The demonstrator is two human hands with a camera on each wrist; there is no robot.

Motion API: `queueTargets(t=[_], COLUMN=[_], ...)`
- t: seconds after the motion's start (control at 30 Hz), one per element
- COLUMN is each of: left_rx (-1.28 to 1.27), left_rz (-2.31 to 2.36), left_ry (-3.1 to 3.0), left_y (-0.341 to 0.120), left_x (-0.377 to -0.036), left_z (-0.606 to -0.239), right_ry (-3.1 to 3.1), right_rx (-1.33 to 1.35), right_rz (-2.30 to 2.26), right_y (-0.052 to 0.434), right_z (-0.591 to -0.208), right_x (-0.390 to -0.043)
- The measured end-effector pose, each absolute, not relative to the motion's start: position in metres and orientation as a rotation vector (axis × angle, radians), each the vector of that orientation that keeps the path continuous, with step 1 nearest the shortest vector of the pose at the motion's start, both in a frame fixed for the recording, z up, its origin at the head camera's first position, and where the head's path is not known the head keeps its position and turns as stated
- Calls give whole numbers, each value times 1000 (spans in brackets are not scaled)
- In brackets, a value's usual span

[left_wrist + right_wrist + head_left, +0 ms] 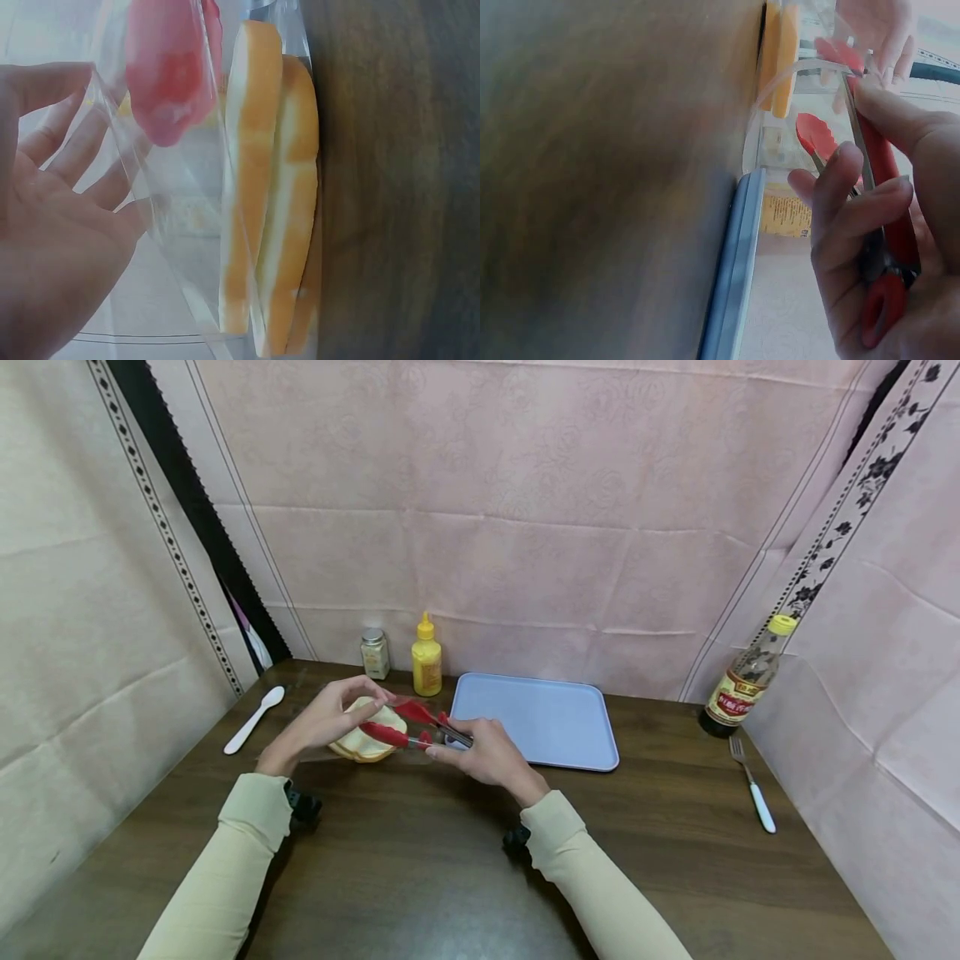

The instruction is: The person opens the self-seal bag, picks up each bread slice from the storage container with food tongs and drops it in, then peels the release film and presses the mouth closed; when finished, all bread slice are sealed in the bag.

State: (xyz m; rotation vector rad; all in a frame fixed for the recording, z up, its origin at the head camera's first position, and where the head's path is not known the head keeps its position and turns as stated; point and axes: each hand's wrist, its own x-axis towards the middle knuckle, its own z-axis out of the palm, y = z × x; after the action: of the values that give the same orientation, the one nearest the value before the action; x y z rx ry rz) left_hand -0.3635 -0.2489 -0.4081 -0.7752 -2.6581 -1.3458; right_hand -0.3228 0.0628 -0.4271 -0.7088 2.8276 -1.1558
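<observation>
A clear plastic bag (pixel 176 232) with slices of bread (pixel 366 743) lies on the dark wooden table. My left hand (pixel 351 706) holds the bag's upper edge at its mouth, thumb and fingers on the film. My right hand (pixel 467 748) grips red tongs (pixel 405 727), whose two tips reach into the bag's mouth over the bread. In the left wrist view a red tong tip (pixel 166 75) sits inside the film beside the upright-looking slices of bread (pixel 270 202). The right wrist view shows fingers curled round the tongs (pixel 881 172), slightly parted.
A light blue tray (pixel 536 720) lies just right of the hands. Behind stand a yellow squeeze bottle (pixel 426 662) and a small shaker (pixel 374 653). A white spoon (pixel 253 720) lies at the left; a dark sauce bottle (pixel 746 683) and a fork (pixel 752 785) at the right.
</observation>
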Motion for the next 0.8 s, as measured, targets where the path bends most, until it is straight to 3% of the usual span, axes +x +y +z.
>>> queueTargets(t=[0.4,0.8], left_rx=[-788,-798], left_rz=[-1347,-1342], left_ry=[-2673,-2729], left_y=[-246,-252], left_x=[-369,-370], left_z=[-419,-427], right_ry=[2806,2956], right_rx=[-682,-477], right_rz=[-1223,-1166], right_y=[103,224], right_z=[-429,-431], right_x=[-307,-294])
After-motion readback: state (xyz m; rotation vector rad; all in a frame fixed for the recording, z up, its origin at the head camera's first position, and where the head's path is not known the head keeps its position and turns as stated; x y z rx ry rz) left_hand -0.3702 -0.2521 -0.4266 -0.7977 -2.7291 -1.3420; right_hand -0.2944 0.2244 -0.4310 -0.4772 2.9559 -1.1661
